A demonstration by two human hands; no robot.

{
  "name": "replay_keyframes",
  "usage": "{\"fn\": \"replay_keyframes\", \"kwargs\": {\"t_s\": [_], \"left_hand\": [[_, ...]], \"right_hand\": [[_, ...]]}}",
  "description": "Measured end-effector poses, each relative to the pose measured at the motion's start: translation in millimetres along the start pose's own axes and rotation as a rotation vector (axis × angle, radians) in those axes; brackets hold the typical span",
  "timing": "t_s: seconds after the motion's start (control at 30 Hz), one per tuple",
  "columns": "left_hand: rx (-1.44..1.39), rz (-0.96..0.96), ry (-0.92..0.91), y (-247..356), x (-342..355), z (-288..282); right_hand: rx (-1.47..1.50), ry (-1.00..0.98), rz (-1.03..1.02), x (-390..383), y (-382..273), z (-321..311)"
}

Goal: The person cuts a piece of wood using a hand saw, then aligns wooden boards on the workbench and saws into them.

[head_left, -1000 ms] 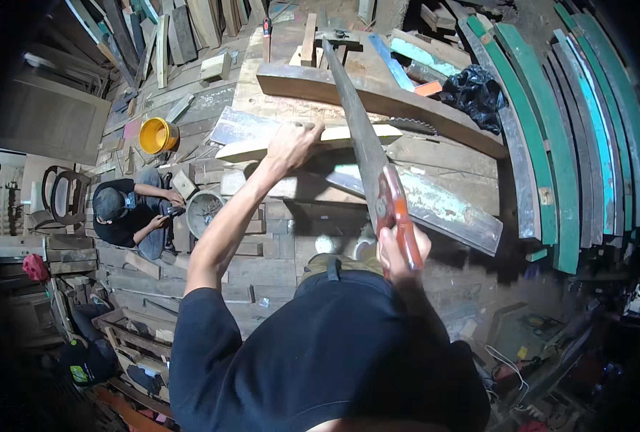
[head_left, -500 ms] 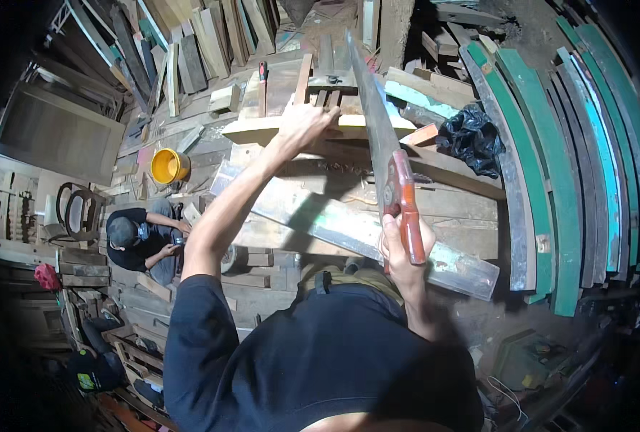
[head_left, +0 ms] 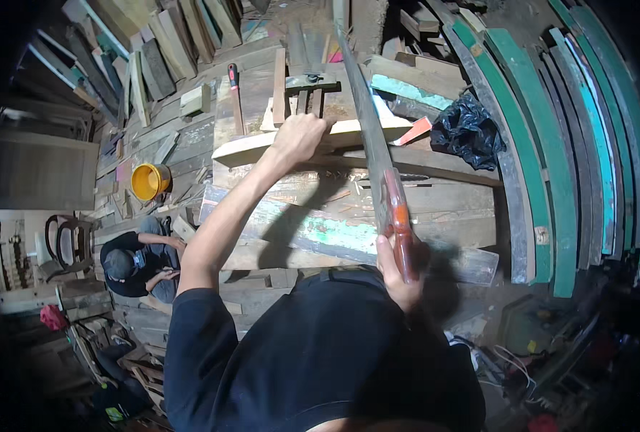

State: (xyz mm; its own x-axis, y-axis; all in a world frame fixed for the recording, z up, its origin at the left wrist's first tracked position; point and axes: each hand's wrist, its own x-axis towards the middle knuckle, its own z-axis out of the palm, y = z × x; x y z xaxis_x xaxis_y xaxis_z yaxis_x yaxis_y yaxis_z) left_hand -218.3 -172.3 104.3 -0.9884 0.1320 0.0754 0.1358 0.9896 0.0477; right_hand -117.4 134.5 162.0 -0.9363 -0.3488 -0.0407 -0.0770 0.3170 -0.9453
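Observation:
My right hand (head_left: 399, 279) is wrapped round the red-brown wooden handle (head_left: 402, 223) of a handsaw. Its long grey blade (head_left: 370, 119) points away from me and crosses a pale wooden board (head_left: 251, 149) right of its middle. My left hand (head_left: 302, 137) is closed over that board, left of the blade; its fingertips are mostly hidden. The board lies crosswise on the worktop, on or against a thicker timber (head_left: 449, 164). Just beyond my left hand are an upright wooden strip (head_left: 279, 86) and a dark clamp-like piece (head_left: 312, 81).
A red-and-black-handled tool (head_left: 234, 79) lies at the far left of the worktop. Nearer me is a paint-stained plank (head_left: 312, 225). A black plastic bag (head_left: 470, 133) and long green boards (head_left: 529, 122) are at right. At left are a yellow bucket (head_left: 149, 181) and a crouching person (head_left: 129, 266).
The view has shifted a little. My right hand has drawn the saw somewhat toward me, with its blade still across the board. My left hand stays on the board.

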Motion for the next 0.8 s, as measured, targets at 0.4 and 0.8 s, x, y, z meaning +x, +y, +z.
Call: {"fn": "replay_keyframes", "kwargs": {"t_s": [0.4,0.8], "left_hand": [[-0.054,0.127,0.025,-19.5,15.1,1.0],[0.066,0.237,-0.029,-17.7,14.2,-6.1]], "right_hand": [[-0.409,0.074,-0.323,47.0,2.1,14.1],[-0.531,0.164,-0.328,-43.9,5.5,-19.2]]}}
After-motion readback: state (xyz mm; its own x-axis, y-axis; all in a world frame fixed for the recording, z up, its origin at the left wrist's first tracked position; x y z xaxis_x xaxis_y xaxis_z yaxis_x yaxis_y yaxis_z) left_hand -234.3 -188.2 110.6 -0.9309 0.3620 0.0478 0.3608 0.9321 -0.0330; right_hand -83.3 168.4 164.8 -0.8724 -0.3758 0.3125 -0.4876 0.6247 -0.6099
